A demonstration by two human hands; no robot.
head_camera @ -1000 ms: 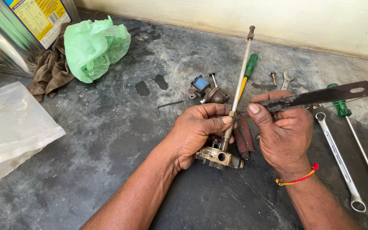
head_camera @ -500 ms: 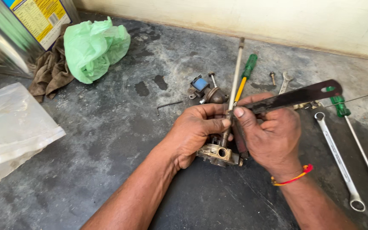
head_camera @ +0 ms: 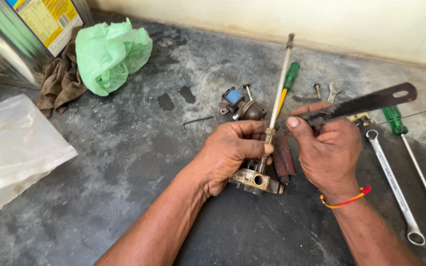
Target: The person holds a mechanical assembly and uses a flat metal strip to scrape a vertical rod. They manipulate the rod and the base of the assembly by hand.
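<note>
Illumination was bright, even daylight, with no single hard source apparent. Shadows were short and soft: a faint one lay beneath the left hand [head_camera: 230, 150] and the right hand [head_camera: 329, 150] on the dark grey concrete floor [head_camera: 124, 162]. The shiny metal tin with a yellow label [head_camera: 20, 34] showed streaked reflections, and the clear plastic bag [head_camera: 11, 143] carried pale glare. The long silver ring spanner [head_camera: 393, 184] gave a mild highlight. Focus was sharp at the centre. The flat dark serrated blade [head_camera: 361, 103] appeared slightly motion-blurred. Straight lines bowed mildly towards the frame edges.
</note>
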